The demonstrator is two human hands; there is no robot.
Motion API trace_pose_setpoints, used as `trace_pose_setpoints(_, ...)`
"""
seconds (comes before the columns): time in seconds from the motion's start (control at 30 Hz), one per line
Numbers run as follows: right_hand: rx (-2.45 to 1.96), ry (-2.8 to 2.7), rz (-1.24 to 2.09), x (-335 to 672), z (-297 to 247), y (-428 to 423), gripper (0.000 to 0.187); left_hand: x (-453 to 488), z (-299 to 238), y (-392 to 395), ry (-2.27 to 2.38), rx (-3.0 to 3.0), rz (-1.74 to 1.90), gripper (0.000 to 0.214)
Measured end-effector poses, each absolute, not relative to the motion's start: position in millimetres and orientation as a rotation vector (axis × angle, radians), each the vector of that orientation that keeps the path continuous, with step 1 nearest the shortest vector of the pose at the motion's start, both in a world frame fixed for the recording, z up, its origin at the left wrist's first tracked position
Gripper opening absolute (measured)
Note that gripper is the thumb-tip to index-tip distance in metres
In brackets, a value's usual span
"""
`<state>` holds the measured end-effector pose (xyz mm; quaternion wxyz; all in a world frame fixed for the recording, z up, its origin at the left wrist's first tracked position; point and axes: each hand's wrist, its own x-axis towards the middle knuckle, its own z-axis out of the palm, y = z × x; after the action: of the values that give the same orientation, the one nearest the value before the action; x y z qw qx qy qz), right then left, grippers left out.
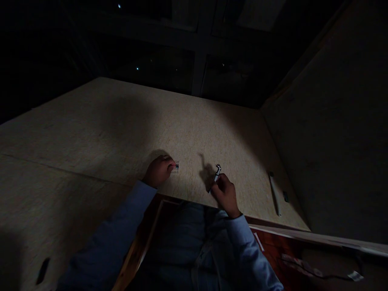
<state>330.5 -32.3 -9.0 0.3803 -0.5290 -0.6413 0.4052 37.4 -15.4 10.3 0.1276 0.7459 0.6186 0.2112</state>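
My left hand (159, 170) is above the pale tabletop, its fingertips pinched together at the edge of a small clear flat piece (175, 169). A reddish bit and a dark greenish mark show there; the dim light hides what exactly they are. My right hand (224, 193) is closed around a slim silver tool with a bent, shiny head (217, 171). The tool's head points away from me and casts a shadow to its left. A gap of bare tabletop separates the two hands.
On the right of the tabletop (188, 129) lie a long pale stick-like object (275, 194) and a small dark item (285, 197). A dark oblong object (43, 270) lies at lower left. A wall (333, 141) borders the right side; the window (163, 68) behind is dark.
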Motion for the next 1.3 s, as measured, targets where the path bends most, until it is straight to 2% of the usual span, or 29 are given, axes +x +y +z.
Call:
trace_pose_setpoints(0.17, -1.249, -1.421, 1.05, 339, -16, -36, 0.026, 62, 3, -19, 1.697, 2.186, 0.693, 0.021)
trace_pose_setpoints(0.43, -1.171, -1.416, 1.112, 339, -15, -34, 0.02, 111, -6, -23, 1.553, 2.024, 1.007, 0.014)
trace_pose_setpoints(0.6, -1.182, -1.431, 1.122, 339, -12, -34, 0.015, 130, 8, -21, 1.411, 1.612, 1.16, 0.016)
trace_pose_setpoints(0.9, -1.113, -1.538, 1.114, 341, 0, -36, 0.011, 138, 20, -24, 0.813, 0.639, 1.159, 0.051)
trace_pose_setpoints(1.3, -1.137, -1.488, 1.131, 340, -9, -37, 0.014, 136, 30, -27, 0.773, 0.479, 1.027, 0.046)
